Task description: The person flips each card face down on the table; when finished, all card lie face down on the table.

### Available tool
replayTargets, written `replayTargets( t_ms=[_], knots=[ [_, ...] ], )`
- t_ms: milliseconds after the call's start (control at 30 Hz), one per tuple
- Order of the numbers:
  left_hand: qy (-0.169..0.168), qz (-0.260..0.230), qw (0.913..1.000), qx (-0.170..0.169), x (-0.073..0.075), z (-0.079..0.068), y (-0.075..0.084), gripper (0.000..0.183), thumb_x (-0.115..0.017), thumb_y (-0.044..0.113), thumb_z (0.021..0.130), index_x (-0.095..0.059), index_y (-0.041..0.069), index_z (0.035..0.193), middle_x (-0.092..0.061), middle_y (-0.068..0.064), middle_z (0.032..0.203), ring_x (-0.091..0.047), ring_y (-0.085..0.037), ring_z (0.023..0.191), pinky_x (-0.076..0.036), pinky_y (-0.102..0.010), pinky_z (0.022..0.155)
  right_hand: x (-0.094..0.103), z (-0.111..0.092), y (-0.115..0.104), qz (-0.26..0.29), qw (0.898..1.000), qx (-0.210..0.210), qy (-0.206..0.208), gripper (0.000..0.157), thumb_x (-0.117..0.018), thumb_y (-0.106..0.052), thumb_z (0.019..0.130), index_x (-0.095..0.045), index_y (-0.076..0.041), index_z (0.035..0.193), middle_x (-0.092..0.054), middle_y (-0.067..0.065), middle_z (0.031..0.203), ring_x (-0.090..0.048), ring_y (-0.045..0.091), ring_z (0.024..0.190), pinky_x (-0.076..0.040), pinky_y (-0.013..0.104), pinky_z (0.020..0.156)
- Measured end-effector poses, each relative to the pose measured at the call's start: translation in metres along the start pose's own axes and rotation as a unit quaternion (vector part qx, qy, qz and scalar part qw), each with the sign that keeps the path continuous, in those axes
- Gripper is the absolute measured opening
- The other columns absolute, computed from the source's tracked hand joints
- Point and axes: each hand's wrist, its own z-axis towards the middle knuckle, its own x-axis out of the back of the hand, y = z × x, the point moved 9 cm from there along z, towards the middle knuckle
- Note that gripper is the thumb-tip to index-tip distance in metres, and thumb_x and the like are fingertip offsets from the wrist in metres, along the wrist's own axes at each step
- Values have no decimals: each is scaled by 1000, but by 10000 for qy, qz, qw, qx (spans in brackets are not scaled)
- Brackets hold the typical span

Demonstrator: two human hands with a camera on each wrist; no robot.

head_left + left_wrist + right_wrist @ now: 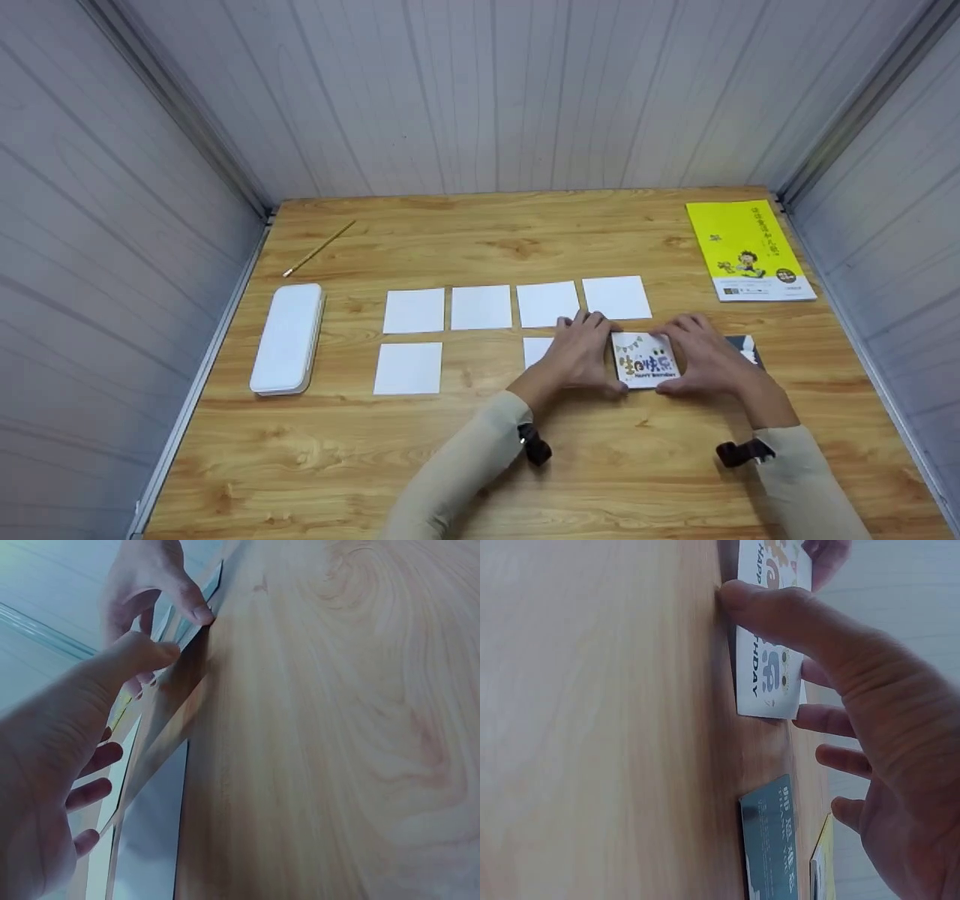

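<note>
A white birthday card [643, 361] with coloured lettering lies between my two hands. My right hand [705, 356] holds it: in the right wrist view the thumb [780, 611] is on its near edge and the fingers reach its far edge. A shadow falls under the card [196, 626] in the left wrist view. My left hand [577, 356] is at the card's left side, fingers spread and loosely bent, its thumb tip close to the near corner. Beneath this hand a blank white card [536, 351] is partly covered. Beside my right wrist is a dark card [769, 840] with white lettering, partly hidden in the head view.
Several blank white cards, one at the back right [617, 298], form a row behind my hands. Another blank card [407, 368] lies front left. A white case [287, 339] and a pencil [320, 248] are at the left. A yellow booklet [739, 240] lies at the back right.
</note>
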Motion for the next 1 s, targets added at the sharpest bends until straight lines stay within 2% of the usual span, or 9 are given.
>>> replayTargets(
  t_ms=[167,300,467,633,833,1000],
  knots=[
    [-29,-345,9993,-141,4,-2,-2,111,-95,76,72,-53,25,161,-64,3,153,-56,-18,143,-48,-45,114,-1,0,0,144,9999,-32,-16,100,-102,-56,75,-64,-5,153,-62,24,150,-49,47,142,-46,74,119],
    [2,-704,9974,-141,7,-3,-6,109,-98,68,74,-52,25,162,-64,3,155,-56,-18,145,-47,-43,114,0,1,-2,370,9993,-24,-13,101,-100,-58,75,-64,-6,154,-62,24,151,-50,47,142,-46,76,118],
    [178,-1204,9924,-172,11,-4,-6,102,-95,66,78,-53,25,161,-65,3,152,-57,-17,141,-44,-34,106,0,2,-7,565,9982,144,113,99,-101,-55,75,-64,-7,154,-67,23,148,-54,48,140,-47,77,116],
    [503,-1345,9893,-268,18,-5,-2,100,-91,71,80,-54,23,159,-64,3,154,-57,-17,143,-42,-28,104,2,4,-13,712,9965,345,254,96,-103,-49,75,-65,-8,153,-71,20,145,-57,46,138,-49,75,115],
    [744,-1558,9843,-352,23,-4,4,101,-92,68,82,-52,23,163,-62,4,161,-56,-16,150,-44,-33,114,5,3,-19,791,9952,502,288,98,-103,-48,75,-63,-10,157,-72,21,146,-59,49,137,-49,78,113],
    [931,-1662,9805,-490,28,-4,8,104,-92,66,83,-50,21,167,-65,5,158,-57,-16,148,-44,-33,112,5,5,-22,948,9937,562,199,98,-101,-45,78,-60,-10,160,-74,18,144,-59,45,137,-49,78,114]
  ],
)
